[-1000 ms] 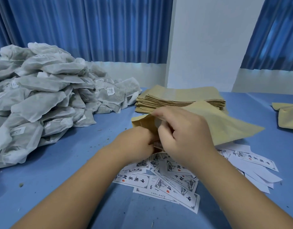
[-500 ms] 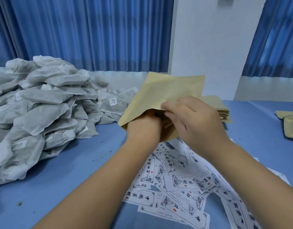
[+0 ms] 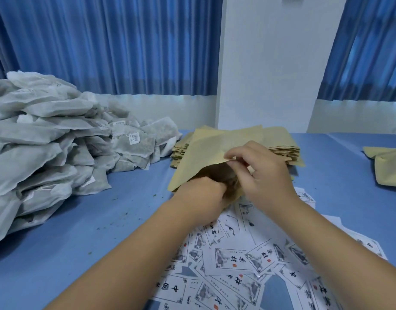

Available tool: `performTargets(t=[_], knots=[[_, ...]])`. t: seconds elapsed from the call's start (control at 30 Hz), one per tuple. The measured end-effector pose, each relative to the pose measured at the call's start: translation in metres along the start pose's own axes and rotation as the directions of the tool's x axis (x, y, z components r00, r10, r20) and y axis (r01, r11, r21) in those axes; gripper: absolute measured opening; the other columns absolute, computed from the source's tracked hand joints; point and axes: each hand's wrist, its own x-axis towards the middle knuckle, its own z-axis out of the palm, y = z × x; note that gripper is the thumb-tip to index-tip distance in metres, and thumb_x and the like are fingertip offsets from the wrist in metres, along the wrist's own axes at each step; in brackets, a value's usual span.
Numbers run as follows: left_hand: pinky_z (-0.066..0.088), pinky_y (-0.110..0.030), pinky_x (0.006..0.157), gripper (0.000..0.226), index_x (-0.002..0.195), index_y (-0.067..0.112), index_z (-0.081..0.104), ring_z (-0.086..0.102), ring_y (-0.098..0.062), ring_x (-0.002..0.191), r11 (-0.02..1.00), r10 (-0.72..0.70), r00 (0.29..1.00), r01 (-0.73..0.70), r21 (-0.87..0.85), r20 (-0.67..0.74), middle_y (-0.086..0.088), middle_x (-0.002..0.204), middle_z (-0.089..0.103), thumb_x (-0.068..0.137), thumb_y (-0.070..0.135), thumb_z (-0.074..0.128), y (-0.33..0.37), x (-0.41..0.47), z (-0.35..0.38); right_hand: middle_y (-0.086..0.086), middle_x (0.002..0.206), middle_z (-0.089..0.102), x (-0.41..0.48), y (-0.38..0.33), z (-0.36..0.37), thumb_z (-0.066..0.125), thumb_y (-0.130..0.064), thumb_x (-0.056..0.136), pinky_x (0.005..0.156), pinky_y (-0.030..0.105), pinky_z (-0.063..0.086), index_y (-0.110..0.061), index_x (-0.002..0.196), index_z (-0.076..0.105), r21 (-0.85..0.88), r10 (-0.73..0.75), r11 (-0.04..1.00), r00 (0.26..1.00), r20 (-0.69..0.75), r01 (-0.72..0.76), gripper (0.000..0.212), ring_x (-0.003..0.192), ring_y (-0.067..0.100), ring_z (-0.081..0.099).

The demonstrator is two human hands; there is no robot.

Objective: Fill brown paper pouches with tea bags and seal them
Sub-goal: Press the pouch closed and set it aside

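Note:
I hold a brown paper pouch above the blue table, its mouth facing me and spread open. My right hand pinches the upper lip of the mouth between thumb and fingertips. My left hand reaches into the mouth from below, its fingers hidden inside, so what they do there is out of sight. Behind the pouch lies a flat stack of empty brown pouches. A large heap of white tea bags fills the left side of the table.
Printed paper labels with black characters and red stamps lie scattered on the blue table under my forearms. More brown pouches sit at the right edge. Loose tea crumbs dot the table. Blue curtains and a white pillar stand behind.
The pouch was lifted off the table and tipped up, then lowered a little. Its mouth is now spread wider, with my left hand pushed deeper inside.

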Motion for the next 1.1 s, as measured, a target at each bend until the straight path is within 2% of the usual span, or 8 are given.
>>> performTargets(t=[0.2, 0.3, 0.37, 0.47, 0.6, 0.77, 0.93, 1.1], knots=[[0.043, -0.033, 0.060, 0.023, 0.117, 0.020, 0.051, 0.057, -0.025, 0.084, 0.999, 0.050, 0.987, -0.047, 0.023, -0.154, -0.004, 0.101, 0.060, 0.095, 0.020, 0.044, -0.002, -0.028, -0.019, -0.007, 0.081, 0.051, 0.000, 0.000, -0.002, 0.064, -0.013, 0.084, 0.065, 0.030, 0.042, -0.009, 0.093, 0.070, -0.031, 0.029, 0.999, 0.998, 0.047, -0.028, 0.011, 0.072, 0.016, 0.053], [0.049, -0.037, 0.066, 0.022, 0.111, 0.015, 0.064, 0.060, -0.029, 0.084, 0.991, 0.106, 0.870, -0.132, -0.019, -0.482, -0.006, 0.094, 0.063, 0.089, 0.017, 0.062, -0.005, -0.044, -0.041, 0.001, 0.082, 0.058, 0.003, 0.000, -0.009, 0.065, -0.012, 0.085, 0.065, 0.036, 0.049, -0.008, 0.093, 0.070, -0.030, 0.032, 0.999, 0.998, 0.054, -0.030, 0.011, 0.072, 0.021, 0.059], [0.046, -0.039, 0.070, 0.038, 0.112, 0.011, 0.067, 0.058, -0.033, 0.084, 0.999, 0.034, 0.772, -0.040, 0.004, -0.634, -0.011, 0.095, 0.062, 0.075, 0.016, 0.078, -0.012, -0.049, -0.052, 0.005, 0.084, 0.061, 0.005, -0.001, -0.015, 0.067, -0.007, 0.085, 0.066, 0.039, 0.051, -0.007, 0.093, 0.072, -0.002, 0.032, 0.999, 0.999, 0.040, -0.032, 0.010, 0.074, 0.021, 0.059], [0.043, -0.044, 0.081, 0.072, 0.127, 0.018, 0.059, 0.056, -0.032, 0.096, 0.994, -0.064, 0.809, 0.102, 0.032, -0.584, -0.011, 0.111, 0.058, 0.063, 0.036, 0.086, -0.017, -0.056, -0.060, 0.004, 0.084, 0.063, 0.005, -0.007, -0.025, 0.068, -0.004, 0.084, 0.069, 0.034, 0.049, -0.007, 0.091, 0.074, 0.084, 0.076, 0.994, 0.997, -0.018, -0.074, 0.010, 0.079, 0.016, 0.058], [0.041, -0.041, 0.079, 0.075, 0.130, 0.025, 0.054, 0.058, -0.028, 0.095, 0.986, -0.097, 0.881, 0.149, 0.078, -0.464, -0.003, 0.113, 0.059, 0.064, 0.048, 0.081, -0.008, -0.072, -0.055, 0.003, 0.082, 0.062, -0.004, -0.023, -0.038, 0.066, -0.008, 0.084, 0.069, 0.027, 0.046, -0.008, 0.089, 0.074, 0.117, 0.027, 0.993, 0.999, -0.025, -0.024, 0.010, 0.077, 0.013, 0.057], [0.033, -0.036, 0.058, 0.064, 0.108, 0.016, 0.068, 0.058, -0.031, 0.064, 0.965, -0.124, 0.871, 0.217, 0.145, -0.475, -0.007, 0.082, 0.060, 0.049, 0.027, 0.091, 0.002, -0.091, -0.044, 0.004, 0.085, 0.060, -0.031, -0.043, -0.044, 0.063, -0.006, 0.087, 0.070, 0.021, 0.044, -0.002, 0.093, 0.073, 0.190, -0.115, 0.976, 0.993, 0.026, 0.108, 0.012, 0.078, 0.013, 0.056], [0.023, -0.027, 0.048, 0.045, 0.080, 0.013, 0.069, 0.045, -0.025, 0.039, 0.927, -0.099, 0.898, 0.240, 0.289, -0.428, -0.003, 0.056, 0.049, 0.039, 0.001, 0.082, 0.014, -0.099, -0.034, 0.004, 0.086, 0.061, -0.048, -0.046, -0.048, 0.063, -0.004, 0.086, 0.069, 0.025, 0.046, -0.002, 0.094, 0.073, 0.219, -0.089, 0.973, 0.994, 0.070, 0.072, 0.013, 0.079, 0.014, 0.057], [0.031, -0.033, 0.052, 0.066, 0.109, 0.016, 0.069, 0.050, -0.027, 0.059, 0.961, 0.026, 0.890, 0.103, 0.257, -0.456, -0.005, 0.077, 0.054, 0.046, 0.007, 0.084, 0.025, -0.106, -0.030, 0.000, 0.090, 0.060, -0.063, -0.045, -0.062, 0.064, -0.014, 0.088, 0.071, 0.024, 0.046, -0.009, 0.096, 0.072, 0.199, -0.080, 0.979, 0.987, 0.138, 0.052, 0.012, 0.080, 0.011, 0.056]])
